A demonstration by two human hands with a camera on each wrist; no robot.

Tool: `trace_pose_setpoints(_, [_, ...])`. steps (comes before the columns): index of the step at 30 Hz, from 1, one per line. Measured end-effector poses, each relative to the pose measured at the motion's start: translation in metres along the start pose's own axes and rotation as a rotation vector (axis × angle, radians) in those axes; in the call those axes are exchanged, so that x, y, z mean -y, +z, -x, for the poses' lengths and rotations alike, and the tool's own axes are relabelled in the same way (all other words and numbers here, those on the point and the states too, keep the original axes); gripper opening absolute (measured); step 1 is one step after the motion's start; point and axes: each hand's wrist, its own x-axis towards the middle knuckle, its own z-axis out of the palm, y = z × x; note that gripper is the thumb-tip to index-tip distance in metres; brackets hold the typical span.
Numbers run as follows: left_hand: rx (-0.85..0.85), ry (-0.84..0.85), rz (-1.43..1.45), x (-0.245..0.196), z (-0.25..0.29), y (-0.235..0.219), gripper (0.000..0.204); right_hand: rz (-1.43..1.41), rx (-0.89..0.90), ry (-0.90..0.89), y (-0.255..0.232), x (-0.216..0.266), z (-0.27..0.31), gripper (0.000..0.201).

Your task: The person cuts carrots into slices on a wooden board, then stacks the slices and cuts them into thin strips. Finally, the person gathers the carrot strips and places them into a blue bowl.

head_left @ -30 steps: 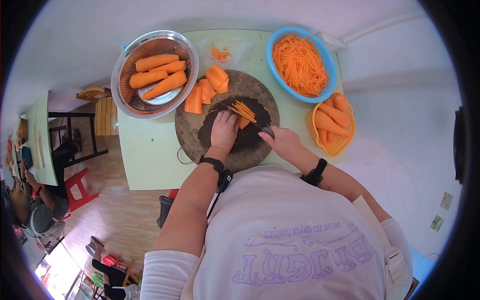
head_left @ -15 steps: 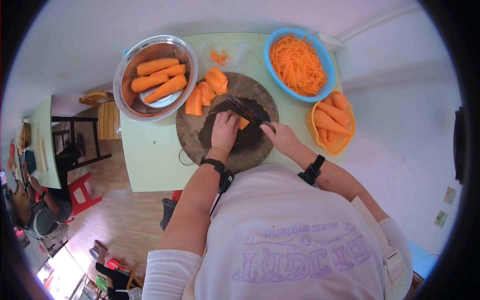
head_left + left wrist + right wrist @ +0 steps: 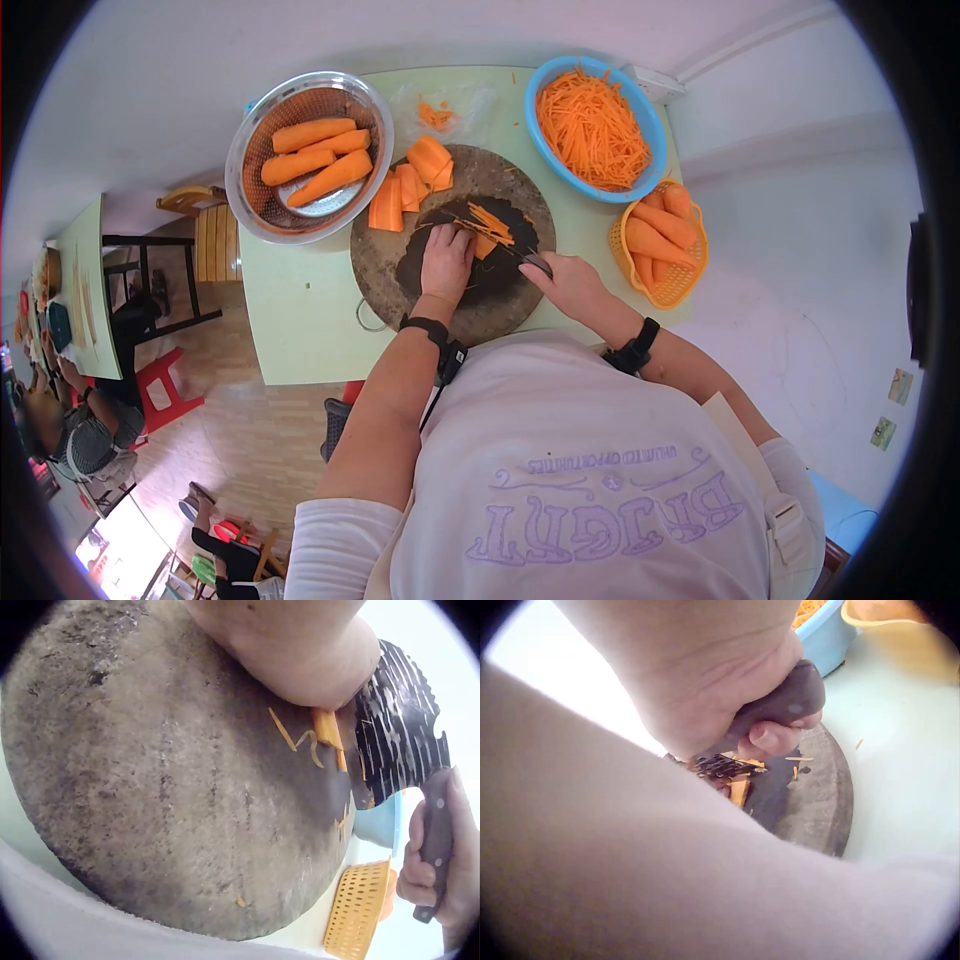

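Note:
A round wooden chopping board [image 3: 512, 303] sits on the table, its middle dark. My left hand [image 3: 447, 262] holds carrot slices [image 3: 326, 727] down on it with bent fingers; the fingertips are partly hidden. In my right hand [image 3: 575, 286] is the dark handle of a cleaver [image 3: 401, 724], whose broad black blade has pale wavy streaks. The blade stands right beside the left fingers, over the carrot. Cut carrot strips [image 3: 490, 222] lie on the blade's far side. More flat carrot slices [image 3: 386, 205] rest at the board's back left edge.
A metal colander [image 3: 238, 190] with several peeled carrots overlaps the board at the left. At the back right stands a blue basin [image 3: 534, 115] heaped with shredded carrot, and a yellow basket [image 3: 622, 255] of carrots is beside it. A plastic bag [image 3: 478, 108] with carrot bits lies behind the board.
Half a second ago the blade was raised and tilted above the strips; now it is down at the carrot again. The left hand keeps its place on the slices.

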Motion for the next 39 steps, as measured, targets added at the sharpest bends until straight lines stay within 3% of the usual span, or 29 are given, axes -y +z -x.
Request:
trace_pose_setpoints(26, [-0.009,-0.022,0.019,0.0,-0.001,0.002,0.008,0.058,0.028,0.0,0.018,-0.003,-0.026,0.054])
trace_pose_setpoints(29, [-0.011,-0.014,0.031,0.001,0.0,0.002,0.009,-0.039,0.027,0.008,0.021,-0.015,-0.026,0.055])
trace_pose_setpoints(31, [-0.008,-0.008,0.042,0.003,0.0,0.002,0.009,-0.317,0.02,0.123,0.019,-0.016,-0.025,0.055])
trace_pose_setpoints(39, [0.018,-0.029,0.002,0.002,0.001,0.002,0.01,-0.07,0.056,0.056,-0.002,-0.003,-0.004,0.055])
